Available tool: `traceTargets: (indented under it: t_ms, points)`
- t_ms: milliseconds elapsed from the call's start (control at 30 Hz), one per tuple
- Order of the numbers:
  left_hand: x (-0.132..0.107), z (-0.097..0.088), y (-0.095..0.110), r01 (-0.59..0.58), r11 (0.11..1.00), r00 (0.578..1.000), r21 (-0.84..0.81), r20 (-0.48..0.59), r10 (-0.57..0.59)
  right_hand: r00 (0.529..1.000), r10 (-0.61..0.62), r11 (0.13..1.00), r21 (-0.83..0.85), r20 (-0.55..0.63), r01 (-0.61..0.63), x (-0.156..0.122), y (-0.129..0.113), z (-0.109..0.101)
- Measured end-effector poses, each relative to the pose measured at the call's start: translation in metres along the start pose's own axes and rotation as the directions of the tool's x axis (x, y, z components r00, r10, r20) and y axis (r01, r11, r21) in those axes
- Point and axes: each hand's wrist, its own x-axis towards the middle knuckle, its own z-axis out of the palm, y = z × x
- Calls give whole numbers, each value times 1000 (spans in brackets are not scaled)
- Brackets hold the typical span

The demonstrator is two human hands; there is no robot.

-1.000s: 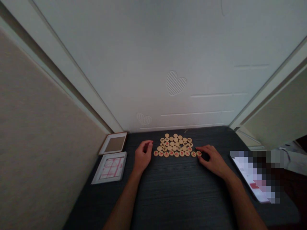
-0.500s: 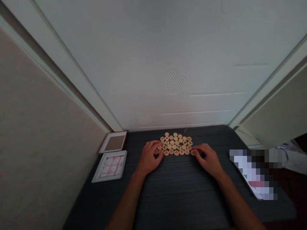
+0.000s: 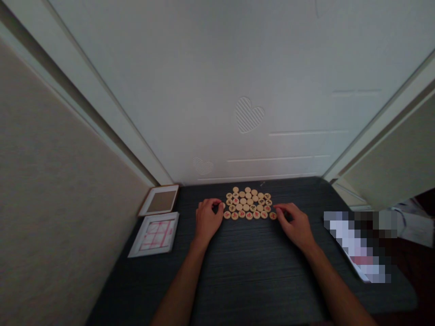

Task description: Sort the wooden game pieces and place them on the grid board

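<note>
Round wooden xiangqi pieces point(image 3: 249, 216) lie in close rows near the far side of the dark table. The front row shows red characters; farther back, some pieces carry black or red characters and others are blank side up. My left hand point(image 3: 208, 222) is at the left end of the rows, thumb and forefinger closed on the edge of a pale xiangqi piece point(image 3: 223, 205), mostly hidden by the fingertips. Beside the right end of the front row, my right hand point(image 3: 296, 226) rests with thumb and forefinger apart, close to the last red piece point(image 3: 273, 216).
On the left of the table point(image 3: 251, 280) lie a white box lid or tray with red grid lines point(image 3: 158, 235) and a brown-rimmed shallow box point(image 3: 162, 202). A blurred-out flat object point(image 3: 356, 253) lies at the right edge. A white panel with embossed hearts point(image 3: 249, 114) rises behind.
My left hand has drawn back slightly left, off the pieces. The front row's leftmost piece no longer shows in its place. My right fingers have moved slightly away from the end piece.
</note>
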Motion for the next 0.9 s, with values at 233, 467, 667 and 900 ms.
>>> traceTargets:
  t_ms: [233,467,667,900]
  points:
    - [3,-3,-9,-4,1000,999,-24,-34,3,999,28,1000,3,-20,-27,1,-1,-2]
    - [8,-13,-27,30,998,997,49,-68,-26,997,71,997,14,-29,-70,2,0,-3]
    - [6,-17,-24,-28,989,998,147,-53,36,996,86,996,19,-29,-86,2,-1,-3]
    - [6,-20,-24,-31,976,996,214,-74,48,996,85,996,19,-35,-84,1,0,0]
